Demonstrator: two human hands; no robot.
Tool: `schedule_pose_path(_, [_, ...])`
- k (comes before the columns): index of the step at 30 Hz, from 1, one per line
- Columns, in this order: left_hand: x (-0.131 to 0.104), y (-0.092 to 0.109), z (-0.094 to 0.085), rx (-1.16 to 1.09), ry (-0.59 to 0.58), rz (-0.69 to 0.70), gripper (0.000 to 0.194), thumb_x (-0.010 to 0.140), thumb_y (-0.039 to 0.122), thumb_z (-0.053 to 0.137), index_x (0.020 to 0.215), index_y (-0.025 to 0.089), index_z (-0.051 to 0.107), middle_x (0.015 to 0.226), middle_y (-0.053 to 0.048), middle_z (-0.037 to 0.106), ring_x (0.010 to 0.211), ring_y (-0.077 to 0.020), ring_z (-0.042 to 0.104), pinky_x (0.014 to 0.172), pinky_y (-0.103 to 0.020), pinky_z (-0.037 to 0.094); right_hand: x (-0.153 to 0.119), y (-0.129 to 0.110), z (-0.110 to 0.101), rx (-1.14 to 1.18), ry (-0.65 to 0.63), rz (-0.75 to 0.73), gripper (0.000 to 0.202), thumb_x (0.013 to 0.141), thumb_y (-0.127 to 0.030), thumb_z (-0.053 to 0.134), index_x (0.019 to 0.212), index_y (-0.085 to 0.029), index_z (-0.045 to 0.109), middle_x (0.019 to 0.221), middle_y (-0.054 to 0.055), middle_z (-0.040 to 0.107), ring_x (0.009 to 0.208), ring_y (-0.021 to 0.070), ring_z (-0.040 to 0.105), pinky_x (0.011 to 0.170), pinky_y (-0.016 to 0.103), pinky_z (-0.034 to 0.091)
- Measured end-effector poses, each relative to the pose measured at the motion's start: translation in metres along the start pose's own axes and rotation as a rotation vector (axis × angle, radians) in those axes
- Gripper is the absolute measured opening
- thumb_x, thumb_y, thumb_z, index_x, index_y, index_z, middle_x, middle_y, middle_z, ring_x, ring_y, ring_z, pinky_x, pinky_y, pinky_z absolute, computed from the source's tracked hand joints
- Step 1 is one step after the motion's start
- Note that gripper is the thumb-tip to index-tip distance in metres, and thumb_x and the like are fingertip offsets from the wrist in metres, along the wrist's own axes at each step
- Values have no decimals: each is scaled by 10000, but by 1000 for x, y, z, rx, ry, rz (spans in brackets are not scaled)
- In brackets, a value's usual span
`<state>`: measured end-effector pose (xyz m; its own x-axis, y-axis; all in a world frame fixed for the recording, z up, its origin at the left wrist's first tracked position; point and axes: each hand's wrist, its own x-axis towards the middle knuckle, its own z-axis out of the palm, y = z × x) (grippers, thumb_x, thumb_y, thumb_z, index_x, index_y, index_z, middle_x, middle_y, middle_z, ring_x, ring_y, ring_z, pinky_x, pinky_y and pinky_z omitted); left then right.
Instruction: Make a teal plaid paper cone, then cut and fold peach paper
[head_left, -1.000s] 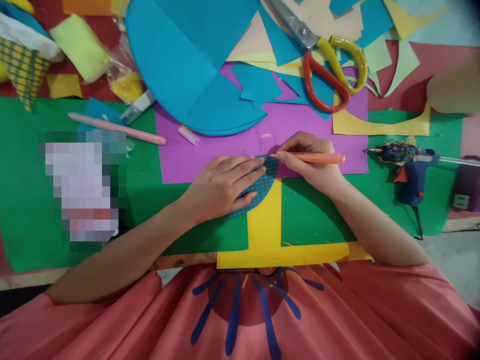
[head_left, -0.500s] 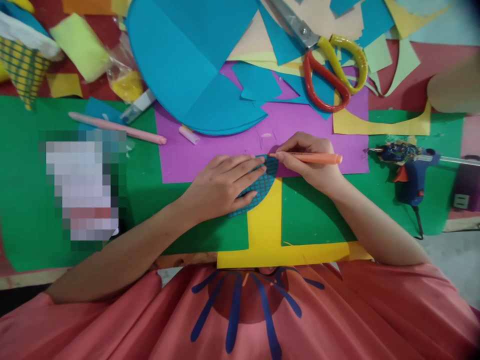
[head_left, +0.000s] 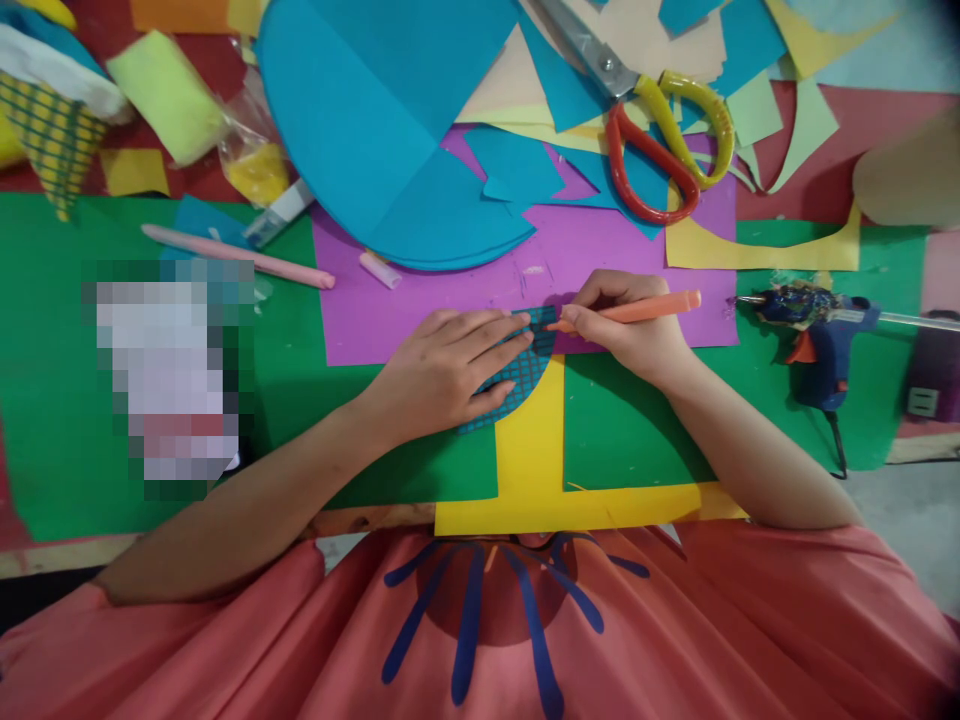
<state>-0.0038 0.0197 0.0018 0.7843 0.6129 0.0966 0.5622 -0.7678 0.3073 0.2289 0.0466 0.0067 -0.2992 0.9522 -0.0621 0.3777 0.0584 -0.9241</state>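
A small blue paper piece [head_left: 529,372] with a dark grid of lines lies over the purple sheet [head_left: 412,320] and a yellow strip [head_left: 529,430]. My left hand [head_left: 454,370] rests flat on it, fingers spread, covering its left part. My right hand [head_left: 626,320] pinches an orange pen [head_left: 660,306], whose tip is at the upper right part of the blue piece. Above my hands lies a large round blue paper [head_left: 360,120] with fold lines.
Scissors [head_left: 652,140] with red and yellow handles lie on paper scraps at the top. A glue gun [head_left: 821,350] is at the right. A pink pen [head_left: 240,257] and a blurred-out pale object [head_left: 169,380] are at the left, near a white cap [head_left: 379,270].
The orange pen's tip has moved slightly down and right, and its back end has tilted up. My right hand shifted a little to the right; my left hand stayed in place.
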Motion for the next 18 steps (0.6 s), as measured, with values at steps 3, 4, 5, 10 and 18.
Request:
schedule_pose_path(3, [0,0,0,35,-1,0,392,970,325,450,1305,179,591,1358,-105,615,1213,-254,589,960,-390,469,-1,-1,1,21,31,23,255,805,-358,673,645,-182,581,589,-22,574,544,91,473,496,242,376])
schedule_pose_path(4, [0,1,0,48,8,0,386,970,320,449,1300,179,593,1355,-100,618,1210,-250,592,957,-387,469,-1,-1,1,33,35,26,242,810,-352,672,661,-181,589,600,-21,581,556,93,489,507,245,387])
schedule_pose_path(5, [0,1,0,56,19,-3,385,972,317,447,1300,177,592,1353,-98,620,1212,-248,591,958,-385,467,-2,-1,1,44,36,25,228,814,-344,673,677,-179,597,613,-20,588,567,93,504,516,246,396])
schedule_pose_path(10, [1,2,0,67,30,-84,408,992,309,397,1343,168,551,1381,-115,595,1269,-248,558,981,-388,446,-2,-1,2,59,21,5,202,824,-333,685,725,-170,619,677,-14,633,595,90,539,549,242,429])
schedule_pose_path(18, [1,2,1,3,18,-110,420,980,296,417,1363,169,539,1400,-131,574,1290,-275,537,998,-417,439,-2,0,2,15,8,-22,180,825,-330,686,754,-168,654,716,6,686,645,113,596,569,244,453])
